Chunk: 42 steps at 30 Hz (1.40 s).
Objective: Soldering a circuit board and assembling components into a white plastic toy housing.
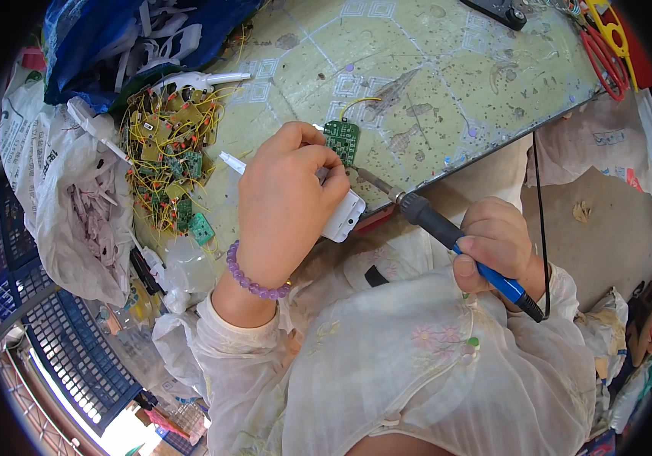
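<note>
My right hand (497, 247) grips a soldering iron (447, 232) with a blue and black handle. Its metal tip reaches the lower right edge of a small green circuit board (340, 141) on the table, from which a yellow wire curls. My left hand (286, 190), a purple bead bracelet at its wrist, is closed with thumb and fingers pinched beside that board. Beneath this hand lies a long white plastic housing (345, 216), showing at both sides of it; the palm covers its middle. What the fingertips pinch is mostly hidden.
Several circuit boards with yellow wires (170, 152) lie heaped at the left. Behind them a blue bag (98, 45) holds white plastic parts; a white sack (60, 190) hangs beside. Yellow- and red-handled tools (607, 53) are at the far right. The iron's black cord (537, 175) hangs near the table edge.
</note>
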Motion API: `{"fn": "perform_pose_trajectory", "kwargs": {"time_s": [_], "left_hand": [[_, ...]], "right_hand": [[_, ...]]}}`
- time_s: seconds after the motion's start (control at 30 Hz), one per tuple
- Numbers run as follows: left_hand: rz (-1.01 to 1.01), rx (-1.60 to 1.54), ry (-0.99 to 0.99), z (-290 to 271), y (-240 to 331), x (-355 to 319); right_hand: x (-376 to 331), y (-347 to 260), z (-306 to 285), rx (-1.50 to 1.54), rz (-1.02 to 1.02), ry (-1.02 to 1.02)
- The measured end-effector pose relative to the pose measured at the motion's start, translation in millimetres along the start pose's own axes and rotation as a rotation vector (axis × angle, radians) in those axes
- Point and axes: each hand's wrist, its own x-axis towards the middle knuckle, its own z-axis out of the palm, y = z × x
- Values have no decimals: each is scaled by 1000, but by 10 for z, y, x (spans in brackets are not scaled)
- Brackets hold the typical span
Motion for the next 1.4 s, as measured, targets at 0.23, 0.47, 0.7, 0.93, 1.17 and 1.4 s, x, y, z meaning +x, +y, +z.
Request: {"fn": "perform_pose_trajectory", "kwargs": {"time_s": [0.23, 0.47, 0.7, 0.93, 1.17, 1.4], "left_hand": [[-3, -6, 0, -3, 10, -1], [-5, 8, -3, 4, 16, 3], [-5, 18, 4, 7, 13, -2], [2, -9, 45, 28, 31, 4], [6, -8, 40, 24, 24, 1], [6, -17, -11, -66, 31, -15]], "right_hand": [[-5, 4, -24, 0, 5, -37], [56, -17, -10, -4, -17, -26], [88, -1, 26, -2, -88, -11], [39, 5, 53, -10, -141, 11], [56, -6, -3, -15, -117, -6], [84, -30, -115, -46, -73, -40]]}}
